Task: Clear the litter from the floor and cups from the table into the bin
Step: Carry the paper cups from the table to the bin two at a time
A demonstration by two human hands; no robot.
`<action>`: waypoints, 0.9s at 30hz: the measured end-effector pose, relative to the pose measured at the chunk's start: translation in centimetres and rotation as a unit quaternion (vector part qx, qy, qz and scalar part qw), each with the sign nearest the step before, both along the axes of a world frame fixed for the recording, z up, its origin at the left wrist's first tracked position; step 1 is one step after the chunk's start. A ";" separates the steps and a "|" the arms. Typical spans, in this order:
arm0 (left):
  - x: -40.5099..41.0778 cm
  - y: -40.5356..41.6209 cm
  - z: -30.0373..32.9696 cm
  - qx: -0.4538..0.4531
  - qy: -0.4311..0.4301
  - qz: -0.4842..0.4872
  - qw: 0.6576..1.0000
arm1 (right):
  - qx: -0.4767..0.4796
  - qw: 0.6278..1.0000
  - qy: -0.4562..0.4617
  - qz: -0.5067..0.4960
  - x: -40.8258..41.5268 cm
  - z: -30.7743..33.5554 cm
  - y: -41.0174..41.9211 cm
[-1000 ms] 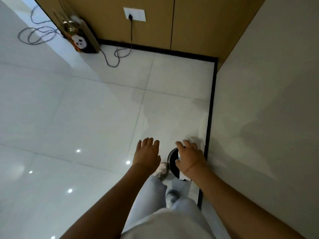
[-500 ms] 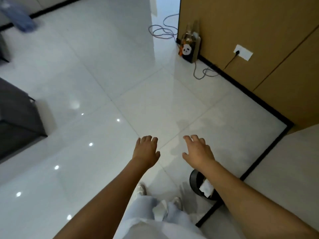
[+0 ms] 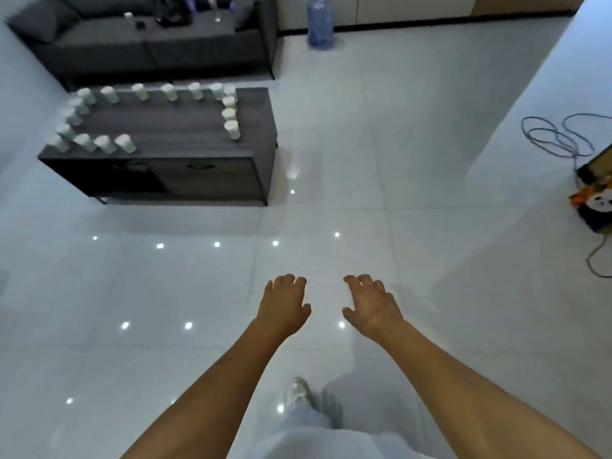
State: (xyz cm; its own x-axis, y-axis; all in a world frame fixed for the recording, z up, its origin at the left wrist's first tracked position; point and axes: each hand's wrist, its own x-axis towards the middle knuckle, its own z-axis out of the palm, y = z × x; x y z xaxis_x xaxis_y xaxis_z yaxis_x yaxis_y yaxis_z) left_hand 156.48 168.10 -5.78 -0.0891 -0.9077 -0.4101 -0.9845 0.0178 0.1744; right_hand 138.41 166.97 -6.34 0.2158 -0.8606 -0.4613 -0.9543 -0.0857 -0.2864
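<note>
Several white paper cups (image 3: 231, 127) stand along the edges of a low dark wooden table (image 3: 172, 127) at the upper left. My left hand (image 3: 284, 304) and my right hand (image 3: 369, 304) hang out in front of me over the white tiled floor, palms down, fingers loosely curled, holding nothing. Both are well short of the table. The bin is out of view. No litter shows on the floor.
A grey sofa (image 3: 149, 38) with small items on it stands behind the table. A blue water jug (image 3: 319, 23) sits by the far wall. At the right edge lie a coiled cable (image 3: 559, 137) and a box with a panda picture (image 3: 596, 207). My shoe (image 3: 298, 392) shows below.
The view has swung left, away from the corner with the bin, which has left the frame. The table with cups and the sofa have come into view. Both hands stay empty.
</note>
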 end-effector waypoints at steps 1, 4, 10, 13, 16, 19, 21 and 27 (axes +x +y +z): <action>2.3 -0.3 0.1 0.000 0.002 0.017 1.000 | 0.000 1.000 -0.001 0.018 2.4 -0.1 -0.8; 9.7 -0.7 0.5 0.006 0.000 0.078 0.997 | -0.001 0.996 -0.007 0.086 10.3 -0.2 -3.3; 20.0 -2.4 0.1 0.013 -0.014 0.157 0.987 | -0.004 0.981 -0.006 0.192 21.7 -0.1 -9.0; 23.8 -4.5 -0.5 0.014 -0.015 0.188 0.982 | 0.003 0.973 -0.002 0.231 26.3 -0.6 -12.6; 27.5 -7.9 -1.2 0.017 -0.011 0.216 0.976 | 0.008 0.966 0.001 0.259 30.9 -1.1 -17.3; 31.5 -12.9 -1.7 0.018 -0.015 0.243 0.970 | 0.006 0.959 -0.013 0.282 35.7 -1.6 -23.1; 33.9 -16.0 -1.6 0.016 -0.023 0.257 0.966 | 0.000 0.955 -0.020 0.297 38.4 -1.5 -26.6; 41.3 -24.7 -0.7 0.018 -0.020 0.304 0.952 | -0.014 0.942 -0.021 0.335 46.6 -0.6 -36.8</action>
State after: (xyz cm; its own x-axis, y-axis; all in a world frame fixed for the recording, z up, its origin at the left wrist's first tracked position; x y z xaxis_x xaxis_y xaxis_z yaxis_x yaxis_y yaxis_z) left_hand 197.81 143.41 -6.50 0.4653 -0.7715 -0.4339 -0.8164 -0.5635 0.1265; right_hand 184.96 130.19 -6.98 0.7329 -0.5360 -0.4190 -0.6706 -0.6730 -0.3122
